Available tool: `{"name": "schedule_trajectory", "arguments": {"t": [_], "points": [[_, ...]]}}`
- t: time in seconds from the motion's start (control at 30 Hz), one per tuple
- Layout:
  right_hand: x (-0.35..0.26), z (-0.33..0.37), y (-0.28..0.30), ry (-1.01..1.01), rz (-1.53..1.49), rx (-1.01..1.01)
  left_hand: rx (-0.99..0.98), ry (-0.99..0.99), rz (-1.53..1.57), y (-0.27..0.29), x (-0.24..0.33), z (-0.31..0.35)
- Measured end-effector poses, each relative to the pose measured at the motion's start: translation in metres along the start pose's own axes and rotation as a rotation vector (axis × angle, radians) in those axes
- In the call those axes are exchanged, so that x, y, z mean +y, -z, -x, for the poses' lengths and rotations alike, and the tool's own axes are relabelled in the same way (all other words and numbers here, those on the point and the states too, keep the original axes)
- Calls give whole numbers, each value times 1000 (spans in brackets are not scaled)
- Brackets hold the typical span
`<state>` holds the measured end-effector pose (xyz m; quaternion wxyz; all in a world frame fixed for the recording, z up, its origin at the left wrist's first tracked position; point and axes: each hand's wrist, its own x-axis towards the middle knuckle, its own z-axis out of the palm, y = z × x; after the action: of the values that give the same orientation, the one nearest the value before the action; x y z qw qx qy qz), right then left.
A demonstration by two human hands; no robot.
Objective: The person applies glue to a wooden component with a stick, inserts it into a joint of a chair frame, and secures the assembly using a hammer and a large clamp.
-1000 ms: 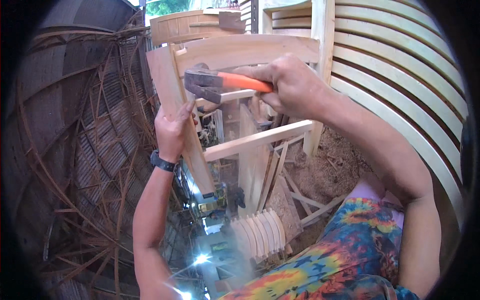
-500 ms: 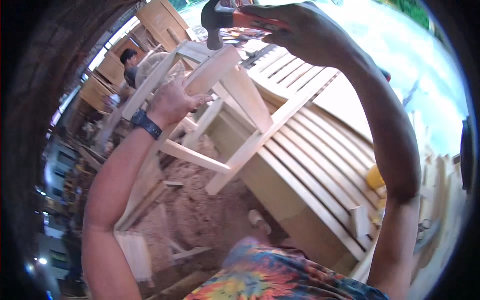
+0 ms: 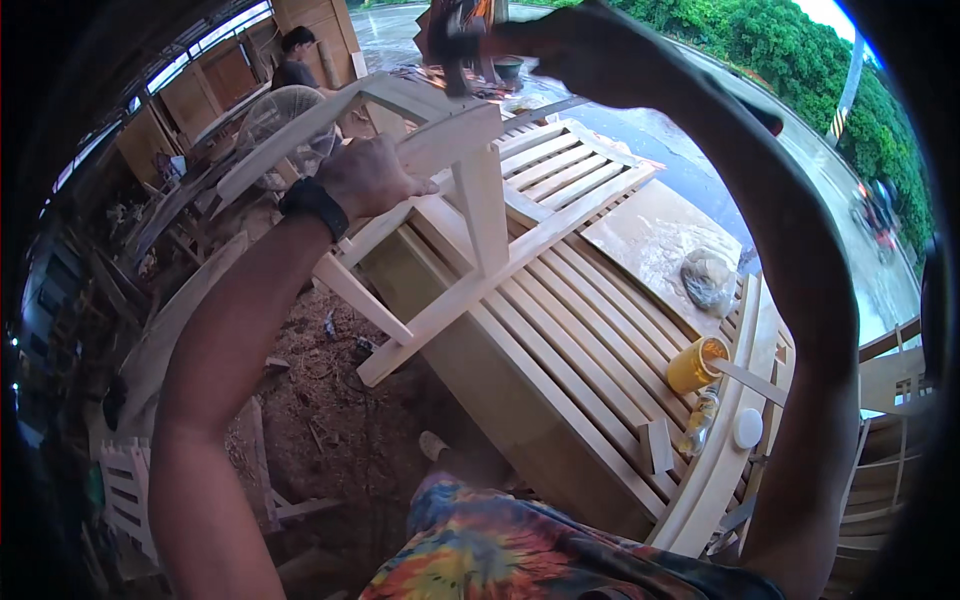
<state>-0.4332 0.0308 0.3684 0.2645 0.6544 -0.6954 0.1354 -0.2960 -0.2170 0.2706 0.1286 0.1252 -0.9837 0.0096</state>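
My right hand (image 3: pixel 590 60) is raised at the top of the view, closed around the handle of a claw hammer (image 3: pixel 455 52). The hammer's dark head hangs just above the end of a pale wooden board; whether they touch I cannot tell. That board belongs to an unpainted wooden frame (image 3: pixel 480 215) with a leg and long rails, tilted across a slatted wooden piece. My left hand (image 3: pixel 368 178), with a dark watch at its wrist, is closed on the frame's upper board beside its near end. Its fingertips are partly hidden behind the wood.
The slatted wooden piece (image 3: pixel 580 315) carries a yellow can (image 3: pixel 690 370), a clear bottle (image 3: pixel 700 425), a white lid (image 3: pixel 747 428), a small wood block (image 3: pixel 657 447) and a plastic bag (image 3: pixel 708 282). A fan (image 3: pixel 285 125) and another person (image 3: pixel 297 68) are beyond. Shavings cover the floor (image 3: pixel 320 400).
The whole view has shifted, bringing more of the road, the can and the bottle into sight. Both hands keep their holds, and the hammer remains above the frame's board.
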Motion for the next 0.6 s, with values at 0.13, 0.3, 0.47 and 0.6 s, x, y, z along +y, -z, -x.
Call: {"name": "schedule_trajectory", "arguments": {"t": [0.13, 0.3, 0.47, 0.6], "points": [[-6, 5, -15, -283, 198, -172, -53, -7, 14, 3, -1, -1], [24, 3, -16, 138, 198, 36, 65, -42, -85, -11, -6, -2], [4, 12, -46, 46, 72, -32, -25, -29, -35, -5, -11, 0], [-9, -2, -17, -131, 100, -7, 5, -3, -80, -12, -5, -2]]}}
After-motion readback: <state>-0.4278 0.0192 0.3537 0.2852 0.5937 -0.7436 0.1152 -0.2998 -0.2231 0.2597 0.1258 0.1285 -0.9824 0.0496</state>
